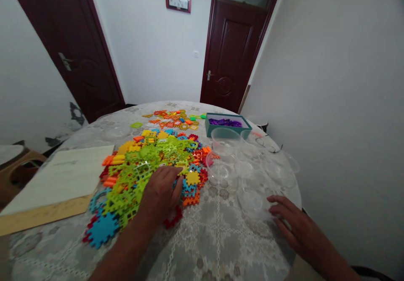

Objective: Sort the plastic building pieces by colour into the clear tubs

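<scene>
My left hand (162,188) reaches over a pile of colourful plastic gear-edged pieces (151,155), mostly lime green. Its thumb and index finger are apart, and the index fingertip touches a yellow-green piece (182,168). The other fingertips are hidden behind the hand. Close to the thumb are a yellow gear piece (192,178) and blue pieces (188,190). My right hand (292,220), fingers spread, is at the right of the table beside a clear plastic bowl (254,203); whether it touches the rim is hard to tell.
Several more clear bowls (225,138) stand right of the pile. Behind them, a green box (214,130) holds purple pieces (225,123). Orange and yellow pieces (172,119) lie farther back. At left are a white sheet (63,176) and a wooden strip (47,213) on the round table (202,247).
</scene>
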`<state>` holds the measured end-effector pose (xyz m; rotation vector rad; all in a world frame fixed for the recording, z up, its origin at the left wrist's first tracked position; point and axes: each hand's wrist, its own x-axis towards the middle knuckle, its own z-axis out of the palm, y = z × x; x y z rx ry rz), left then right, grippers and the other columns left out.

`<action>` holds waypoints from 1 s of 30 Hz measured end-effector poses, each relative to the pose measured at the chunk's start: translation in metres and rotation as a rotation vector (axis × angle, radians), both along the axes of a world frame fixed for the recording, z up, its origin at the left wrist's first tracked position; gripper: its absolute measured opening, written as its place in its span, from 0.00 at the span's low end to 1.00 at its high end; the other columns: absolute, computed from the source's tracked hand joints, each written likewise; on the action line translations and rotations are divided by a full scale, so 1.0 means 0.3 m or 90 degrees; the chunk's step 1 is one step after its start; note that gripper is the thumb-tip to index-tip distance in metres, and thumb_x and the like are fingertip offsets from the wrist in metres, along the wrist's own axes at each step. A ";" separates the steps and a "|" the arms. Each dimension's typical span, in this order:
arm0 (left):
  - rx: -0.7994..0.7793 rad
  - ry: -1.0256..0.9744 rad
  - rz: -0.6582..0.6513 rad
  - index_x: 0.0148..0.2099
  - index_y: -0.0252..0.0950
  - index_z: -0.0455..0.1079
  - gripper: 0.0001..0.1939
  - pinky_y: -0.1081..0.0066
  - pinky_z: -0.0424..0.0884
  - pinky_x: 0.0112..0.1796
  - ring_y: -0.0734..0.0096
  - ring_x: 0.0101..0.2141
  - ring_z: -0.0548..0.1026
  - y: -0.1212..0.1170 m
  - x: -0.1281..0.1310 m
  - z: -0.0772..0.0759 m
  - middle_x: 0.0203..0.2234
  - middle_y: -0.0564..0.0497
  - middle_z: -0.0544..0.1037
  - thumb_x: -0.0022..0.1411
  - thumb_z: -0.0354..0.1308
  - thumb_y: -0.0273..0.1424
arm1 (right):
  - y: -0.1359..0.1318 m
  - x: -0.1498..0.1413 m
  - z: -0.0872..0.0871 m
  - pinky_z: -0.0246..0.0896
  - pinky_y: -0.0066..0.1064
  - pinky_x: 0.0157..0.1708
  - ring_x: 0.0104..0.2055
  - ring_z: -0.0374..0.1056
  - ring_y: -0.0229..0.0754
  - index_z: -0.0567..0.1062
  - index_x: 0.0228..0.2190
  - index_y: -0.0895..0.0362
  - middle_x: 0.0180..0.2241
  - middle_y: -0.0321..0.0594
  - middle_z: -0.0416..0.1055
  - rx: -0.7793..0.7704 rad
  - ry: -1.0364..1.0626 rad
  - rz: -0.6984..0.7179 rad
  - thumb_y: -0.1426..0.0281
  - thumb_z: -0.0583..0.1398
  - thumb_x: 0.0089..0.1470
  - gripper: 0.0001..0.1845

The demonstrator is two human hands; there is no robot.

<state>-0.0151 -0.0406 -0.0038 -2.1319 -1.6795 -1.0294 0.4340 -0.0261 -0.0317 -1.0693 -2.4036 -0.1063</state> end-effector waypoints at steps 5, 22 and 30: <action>-0.097 0.091 -0.031 0.57 0.37 0.74 0.15 0.51 0.73 0.57 0.53 0.54 0.77 0.132 0.029 0.148 0.53 0.39 0.79 0.73 0.53 0.31 | -0.009 0.045 0.045 0.82 0.37 0.43 0.46 0.82 0.50 0.77 0.45 0.46 0.48 0.44 0.81 0.061 0.040 0.011 0.67 0.61 0.62 0.10; -0.498 0.247 0.080 0.64 0.43 0.74 0.31 0.48 0.72 0.56 0.43 0.58 0.75 0.973 -0.004 0.010 0.59 0.35 0.76 0.69 0.51 0.55 | 0.508 -0.364 0.564 0.69 0.36 0.35 0.36 0.75 0.46 0.79 0.43 0.50 0.40 0.42 0.79 0.057 0.105 0.048 0.58 0.57 0.69 0.13; -0.504 0.261 0.022 0.63 0.46 0.75 0.27 0.49 0.73 0.53 0.44 0.56 0.77 0.902 -0.003 -0.023 0.58 0.36 0.76 0.71 0.49 0.49 | 0.839 -0.788 0.518 0.62 0.33 0.46 0.42 0.72 0.46 0.79 0.39 0.58 0.39 0.45 0.77 0.013 -0.074 0.075 0.67 0.54 0.70 0.14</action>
